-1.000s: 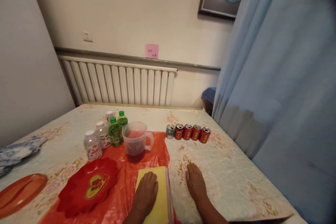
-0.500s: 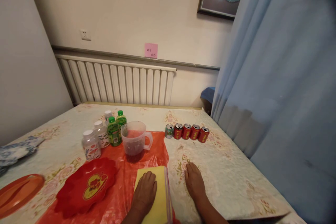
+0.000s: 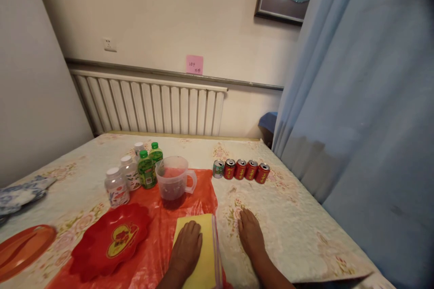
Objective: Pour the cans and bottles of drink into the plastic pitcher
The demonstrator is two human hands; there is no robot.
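Observation:
My left hand (image 3: 187,246) lies flat on a folded yellow cloth (image 3: 205,259) with a striped edge, fingers stretched out. The cloth rests on a red plastic sheet (image 3: 154,239). To its right, my right hand (image 3: 251,235) lies flat on the flowered tablecloth (image 3: 288,239), holding nothing. Beyond the left hand stands a clear measuring jug (image 3: 172,179) with dark liquid in it, its handle pointing right. A scalloped red tray (image 3: 95,241) with a yellow heart design sits left of the cloth.
Several drink cans, such as a red can (image 3: 240,170), stand in a row at the back right. Green-capped bottles (image 3: 146,171) and clear white-capped jars (image 3: 117,187) stand left of the jug. An orange plate (image 3: 25,248) and a patterned cloth bundle (image 3: 23,195) lie far left.

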